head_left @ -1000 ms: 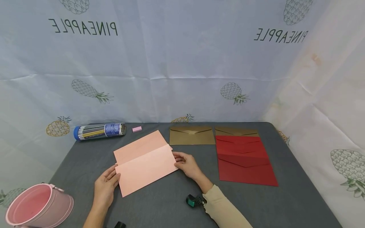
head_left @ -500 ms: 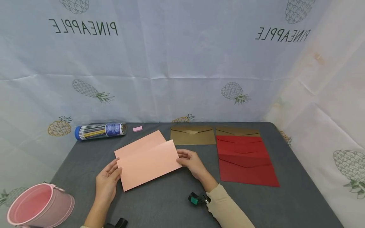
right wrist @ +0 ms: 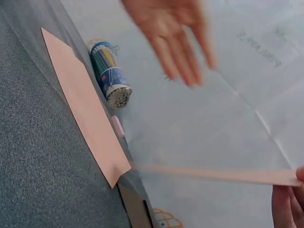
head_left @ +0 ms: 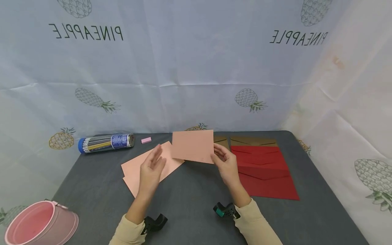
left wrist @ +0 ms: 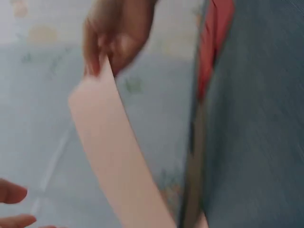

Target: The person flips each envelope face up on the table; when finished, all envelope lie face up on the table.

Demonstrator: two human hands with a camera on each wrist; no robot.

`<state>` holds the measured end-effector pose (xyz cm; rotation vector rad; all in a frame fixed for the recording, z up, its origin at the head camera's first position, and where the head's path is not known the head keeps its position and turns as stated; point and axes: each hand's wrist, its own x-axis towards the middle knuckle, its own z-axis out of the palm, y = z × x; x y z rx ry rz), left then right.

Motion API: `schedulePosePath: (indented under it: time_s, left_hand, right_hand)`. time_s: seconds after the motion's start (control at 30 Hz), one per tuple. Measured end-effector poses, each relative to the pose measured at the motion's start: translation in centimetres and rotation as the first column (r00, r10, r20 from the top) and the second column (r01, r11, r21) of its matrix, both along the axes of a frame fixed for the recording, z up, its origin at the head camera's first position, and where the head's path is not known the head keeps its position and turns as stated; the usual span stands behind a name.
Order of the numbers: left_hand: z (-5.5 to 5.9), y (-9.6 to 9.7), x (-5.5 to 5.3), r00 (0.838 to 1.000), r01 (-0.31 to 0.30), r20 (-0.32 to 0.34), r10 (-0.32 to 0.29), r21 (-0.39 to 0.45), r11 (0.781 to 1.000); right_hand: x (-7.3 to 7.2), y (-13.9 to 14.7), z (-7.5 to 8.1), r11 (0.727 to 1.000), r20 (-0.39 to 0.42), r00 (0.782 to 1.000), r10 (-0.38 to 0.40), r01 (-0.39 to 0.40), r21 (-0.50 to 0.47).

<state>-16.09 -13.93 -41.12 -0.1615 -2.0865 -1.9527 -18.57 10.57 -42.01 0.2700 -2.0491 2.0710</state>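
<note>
Here, the right hand (head_left: 226, 166) is pinching a pink paper (head_left: 192, 146) at its right edge between thumb and fingers, and the paper is standing tilted up above the bench (head_left: 190, 204). Whether its lower left corner is touching the two overlapping pink papers (head_left: 133, 167) lying on the bench, I cannot tell. The left hand (head_left: 151, 170) is hovering in front of those two, holding nothing, its fingers extended and loose, apart from the raised paper. Behind that paper, a gold envelope (head_left: 222, 141) is showing only in part, while a second gold envelope (head_left: 254, 140) is lying to its right, partly covered by overlapping red envelopes (head_left: 263, 170). Toward the back left, a tube of pencils (head_left: 105, 143) is lying on its side, with a small pink block (head_left: 146, 140) sitting just beside it. A pink bucket (head_left: 43, 221) is standing at the near left. Behind everything, a pineapple-printed cloth (head_left: 190, 61) is hanging.
</note>
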Motion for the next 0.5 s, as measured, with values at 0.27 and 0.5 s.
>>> schedulePosePath:
  time_s: [0.27, 0.5]
  left_hand:
    - [2.8, 7.4, 0.8, 0.928, 0.304, -0.15, -0.34, -0.219, 0.927]
    - [2.8, 8.7, 1.0, 0.917, 0.254, -0.252, -0.308, -0.227, 0.94]
  right_hand:
    - [1.7, -1.8, 0.9, 0.923, -0.463, 0.878, -0.121, 0.271, 0.272]
    - [2.1, -2.9, 0.7, 0.891, -0.619, 0.784, 0.046, 0.247, 0.381]
